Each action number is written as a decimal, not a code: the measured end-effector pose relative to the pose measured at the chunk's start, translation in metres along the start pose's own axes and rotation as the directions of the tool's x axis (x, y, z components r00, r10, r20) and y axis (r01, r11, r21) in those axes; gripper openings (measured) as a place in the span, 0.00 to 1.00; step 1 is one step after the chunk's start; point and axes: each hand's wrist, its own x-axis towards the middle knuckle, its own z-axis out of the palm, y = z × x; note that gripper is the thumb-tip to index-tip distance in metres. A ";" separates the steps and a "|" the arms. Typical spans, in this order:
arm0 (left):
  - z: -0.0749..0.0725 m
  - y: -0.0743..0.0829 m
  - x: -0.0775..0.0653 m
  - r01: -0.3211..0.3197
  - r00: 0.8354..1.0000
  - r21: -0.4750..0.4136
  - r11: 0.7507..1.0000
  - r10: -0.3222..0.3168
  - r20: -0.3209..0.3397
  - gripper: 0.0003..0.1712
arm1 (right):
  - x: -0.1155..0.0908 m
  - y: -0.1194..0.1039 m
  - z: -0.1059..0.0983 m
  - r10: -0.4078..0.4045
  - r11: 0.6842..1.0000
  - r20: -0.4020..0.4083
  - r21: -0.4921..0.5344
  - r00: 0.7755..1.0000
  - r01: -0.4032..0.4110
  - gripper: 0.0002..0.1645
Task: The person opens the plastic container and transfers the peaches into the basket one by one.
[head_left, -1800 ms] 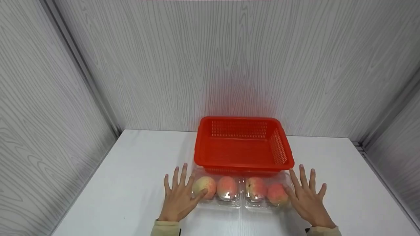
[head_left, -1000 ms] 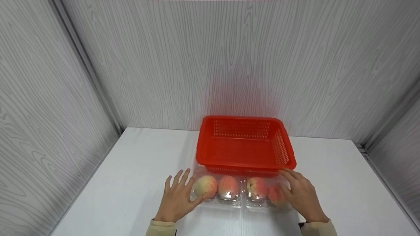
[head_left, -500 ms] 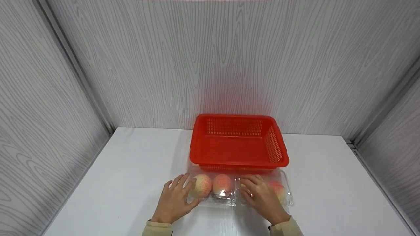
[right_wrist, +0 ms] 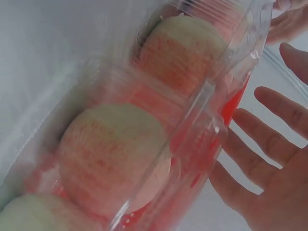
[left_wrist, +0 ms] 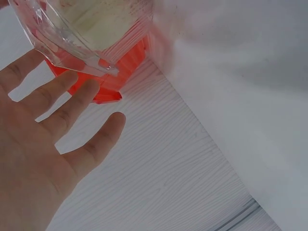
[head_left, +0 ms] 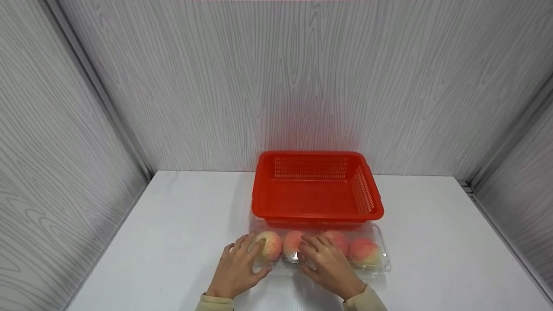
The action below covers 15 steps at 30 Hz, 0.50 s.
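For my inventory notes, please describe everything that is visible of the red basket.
The basket is red and rectangular, with rounded corners, slotted walls and a rim; it looks like plastic. It stands upright on the white table, near the back wall, and nothing shows inside. The clear packs lie right in front; whether they touch it, I cannot tell. The left hand and right hand look apart from it.

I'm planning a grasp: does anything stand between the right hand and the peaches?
Yes: clear plastic packaging covers the peaches, and the right wrist view shows its wall between them and the right hand.
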 end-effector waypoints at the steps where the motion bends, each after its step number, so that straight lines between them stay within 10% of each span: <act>1: 0.001 0.001 0.000 0.007 1.000 -0.009 1.000 -0.007 0.015 0.31 | 0.000 -0.001 0.001 -0.004 1.000 0.011 -0.013 1.000 0.004 0.27; 8: 0.006 0.003 -0.002 0.028 0.997 -0.007 1.000 -0.028 0.065 0.34 | 0.002 -0.003 0.008 -0.012 0.998 0.039 -0.062 0.999 0.015 0.24; 15: 0.012 0.004 0.000 -0.055 0.994 0.039 0.998 0.058 -0.089 0.36 | 0.001 -0.006 0.020 -0.015 0.989 -0.030 -0.146 0.999 0.011 0.32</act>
